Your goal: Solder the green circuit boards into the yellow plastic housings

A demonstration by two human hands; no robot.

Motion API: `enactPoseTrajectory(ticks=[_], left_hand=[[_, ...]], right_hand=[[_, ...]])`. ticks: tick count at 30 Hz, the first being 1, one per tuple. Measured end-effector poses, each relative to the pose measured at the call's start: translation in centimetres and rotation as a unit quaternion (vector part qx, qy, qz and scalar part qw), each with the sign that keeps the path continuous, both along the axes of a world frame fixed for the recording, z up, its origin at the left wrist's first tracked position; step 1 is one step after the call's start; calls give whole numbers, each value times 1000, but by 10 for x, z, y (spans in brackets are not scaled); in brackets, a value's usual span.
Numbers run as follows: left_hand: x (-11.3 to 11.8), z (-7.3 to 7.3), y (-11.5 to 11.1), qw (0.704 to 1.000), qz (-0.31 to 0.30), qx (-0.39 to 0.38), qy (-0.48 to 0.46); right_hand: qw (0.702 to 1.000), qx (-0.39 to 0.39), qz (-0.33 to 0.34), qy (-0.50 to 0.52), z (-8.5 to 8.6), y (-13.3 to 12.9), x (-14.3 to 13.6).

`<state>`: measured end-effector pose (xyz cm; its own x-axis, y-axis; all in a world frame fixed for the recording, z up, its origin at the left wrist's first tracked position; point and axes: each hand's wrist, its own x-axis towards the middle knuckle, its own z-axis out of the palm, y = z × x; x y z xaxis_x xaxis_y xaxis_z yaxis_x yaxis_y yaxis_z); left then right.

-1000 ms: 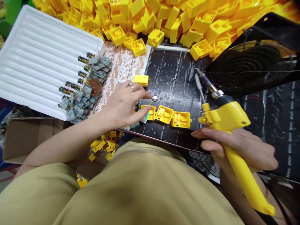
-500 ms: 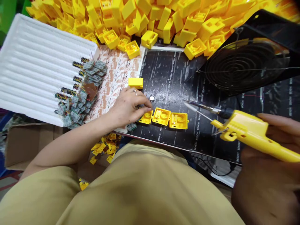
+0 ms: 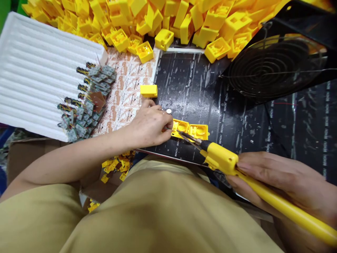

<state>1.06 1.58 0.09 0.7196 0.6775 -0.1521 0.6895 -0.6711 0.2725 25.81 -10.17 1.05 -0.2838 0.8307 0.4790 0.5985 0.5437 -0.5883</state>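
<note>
Yellow plastic soldering gun (image 3: 225, 159), clasped in your right hand (image 3: 276, 174).
Your left hand (image 3: 152, 124) is curled, any grip hidden, beside hollow square cases (image 3: 199, 130) near the front edge of the glossy black counter (image 3: 195, 88).

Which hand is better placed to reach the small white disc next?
Probably the left hand: it is just beside the white disc, while the right hand is farther off, gripping the yellow soldering tool.

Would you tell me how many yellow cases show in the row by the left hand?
2: one case nearest the left hand, the other further right; the hand may hide more.
</note>
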Motion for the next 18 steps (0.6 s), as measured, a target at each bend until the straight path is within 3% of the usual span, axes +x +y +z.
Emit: enactPoseTrajectory(ticks=[2,7,13,18], left_hand=[[1,1,1,1000,-3,9,5],[2,-1,1,999,-11,30,11],[5,-1,1,998,-28,59,28],[7,1,2,998,-23,39,47]], right_hand=[[997,41,58,-20,-3,8,3],[994,44,56,-78,-5,12,2],[988,65,109,-90,2,19,-2],[989,42,79,-114,2,13,14]])
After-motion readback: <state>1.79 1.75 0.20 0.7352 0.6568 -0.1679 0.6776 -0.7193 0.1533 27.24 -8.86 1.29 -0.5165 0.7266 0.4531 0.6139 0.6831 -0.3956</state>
